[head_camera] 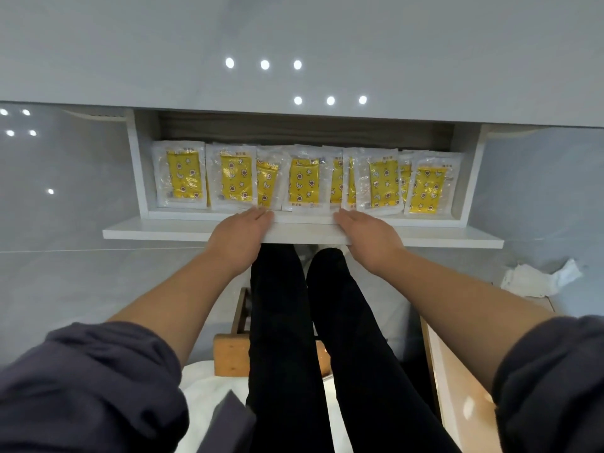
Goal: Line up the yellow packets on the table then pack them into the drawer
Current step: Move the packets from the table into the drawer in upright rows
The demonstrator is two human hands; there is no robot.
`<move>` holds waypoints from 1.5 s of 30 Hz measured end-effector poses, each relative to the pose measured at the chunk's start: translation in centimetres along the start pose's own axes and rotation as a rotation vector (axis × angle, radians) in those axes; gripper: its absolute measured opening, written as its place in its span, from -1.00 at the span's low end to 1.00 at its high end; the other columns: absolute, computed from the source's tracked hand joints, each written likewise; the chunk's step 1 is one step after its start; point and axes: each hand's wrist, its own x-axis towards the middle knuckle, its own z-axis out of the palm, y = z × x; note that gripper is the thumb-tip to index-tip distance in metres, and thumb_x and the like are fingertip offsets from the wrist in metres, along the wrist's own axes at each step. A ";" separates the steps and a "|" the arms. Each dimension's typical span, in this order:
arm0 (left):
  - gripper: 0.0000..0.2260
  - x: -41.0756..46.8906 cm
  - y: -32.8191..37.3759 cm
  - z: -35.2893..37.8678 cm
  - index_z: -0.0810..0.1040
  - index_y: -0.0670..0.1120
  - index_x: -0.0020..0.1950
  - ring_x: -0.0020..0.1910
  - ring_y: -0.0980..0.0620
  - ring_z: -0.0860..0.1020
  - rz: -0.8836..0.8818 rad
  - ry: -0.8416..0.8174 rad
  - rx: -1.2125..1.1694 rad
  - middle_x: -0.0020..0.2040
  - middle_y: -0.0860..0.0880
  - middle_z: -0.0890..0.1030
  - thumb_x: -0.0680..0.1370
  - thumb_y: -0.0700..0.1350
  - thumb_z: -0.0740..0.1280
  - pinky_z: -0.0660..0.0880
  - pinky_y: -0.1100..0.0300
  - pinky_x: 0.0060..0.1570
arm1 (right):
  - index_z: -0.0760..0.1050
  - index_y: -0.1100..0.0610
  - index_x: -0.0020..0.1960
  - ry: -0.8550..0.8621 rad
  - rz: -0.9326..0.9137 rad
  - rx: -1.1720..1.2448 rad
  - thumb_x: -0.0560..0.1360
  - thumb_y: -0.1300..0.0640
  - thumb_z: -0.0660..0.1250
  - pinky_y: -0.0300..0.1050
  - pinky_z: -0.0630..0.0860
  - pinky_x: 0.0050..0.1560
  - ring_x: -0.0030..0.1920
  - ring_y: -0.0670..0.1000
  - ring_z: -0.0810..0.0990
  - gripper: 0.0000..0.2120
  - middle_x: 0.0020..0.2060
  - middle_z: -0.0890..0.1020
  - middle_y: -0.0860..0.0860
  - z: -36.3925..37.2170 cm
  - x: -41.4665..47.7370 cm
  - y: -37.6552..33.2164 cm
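From the head camera, the yellow packets stand in an overlapping row inside the open drawer under the table. The left hand and the right hand lie flat on its front edge, fingers straight and together, holding nothing.

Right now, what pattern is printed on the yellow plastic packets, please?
Yellow plastic packets: stars and moons; head view.

packets: glossy clear plastic | drawer: smooth matt white | table: glossy grey
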 end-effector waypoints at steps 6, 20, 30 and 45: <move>-0.45 0.6 0.4 0.3 0.28 -0.11 0.45 0.37 -0.11 0.38 -0.052 0.002 -0.012 0.48 -0.07 0.31 0.48 -0.36 0.26 0.46 0.04 0.14 | 0.26 0.17 0.42 -0.017 -0.058 -0.014 0.47 0.38 0.26 -0.06 0.34 0.27 0.31 0.11 0.40 -0.45 0.38 0.39 0.09 0.2 0.6 0.4; -0.45 1.3 1.1 -0.8 0.27 -0.13 0.46 0.41 -0.03 0.33 -0.061 0.036 0.060 0.44 -0.07 0.35 0.48 -0.29 0.29 0.47 0.09 0.13 | 0.29 0.18 0.41 0.004 -0.083 -0.059 0.44 0.35 0.28 -0.03 0.39 0.26 0.28 0.12 0.42 -0.45 0.34 0.44 0.09 -1.0 1.4 0.9; -0.50 4.3 -0.4 -3.8 0.37 -0.16 0.37 0.25 -0.11 0.47 -0.033 0.091 0.087 0.32 -0.11 0.47 0.43 -0.35 0.26 0.50 0.02 -0.02 | 0.37 0.14 0.32 0.076 -0.062 -0.017 0.44 0.35 0.26 -0.07 0.41 -0.02 0.13 0.14 0.50 -0.54 0.18 0.53 0.08 -3.9 4.0 1.8; 0.21 2.7 -1.6 -7.7 -0.29 0.06 0.57 0.52 -0.29 -0.27 0.152 0.391 0.524 0.55 -0.20 -0.31 0.24 0.28 0.52 -0.23 -0.36 0.39 | -0.09 -0.13 0.57 0.451 -0.170 -0.511 0.20 -0.17 0.57 0.56 -0.07 0.34 0.52 0.33 -0.10 0.16 0.56 -0.07 0.15 -7.5 1.5 1.9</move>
